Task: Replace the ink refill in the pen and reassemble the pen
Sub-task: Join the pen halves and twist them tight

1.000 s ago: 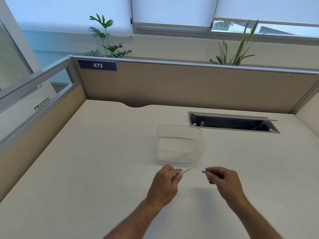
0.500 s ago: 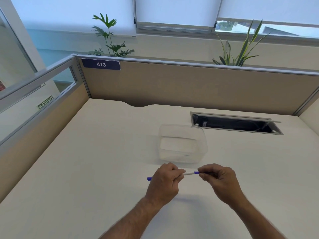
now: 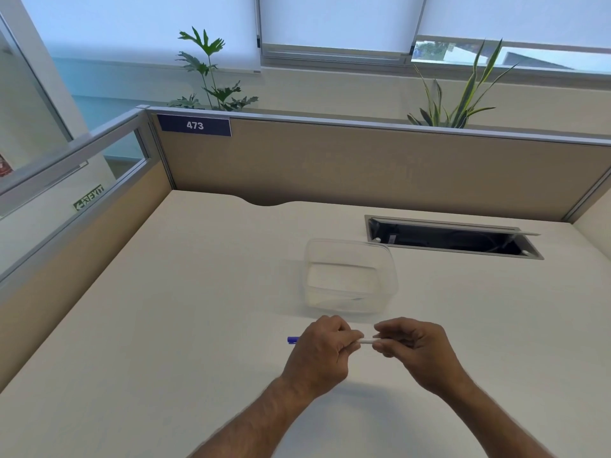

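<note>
A slim white pen point(image 3: 366, 341) with a blue end point(image 3: 292, 339) lies level between my two hands, just above the desk. My left hand point(image 3: 322, 353) grips the barrel, and the blue end sticks out past it on the left. My right hand point(image 3: 410, 352) pinches the pen's right end; whatever it holds there is hidden by the fingers. Only a short white stretch shows between the hands.
A clear plastic container point(image 3: 350, 276) stands on the beige desk point(image 3: 165, 325) just beyond my hands. An open cable slot point(image 3: 453, 238) lies at the back right. Partition walls point(image 3: 363, 166) close the desk at the back and left.
The hands were apart, the left with the white barrel, the right with a blue-tipped piece. They came together, and the blue tip now lies hidden in the right fingers.
</note>
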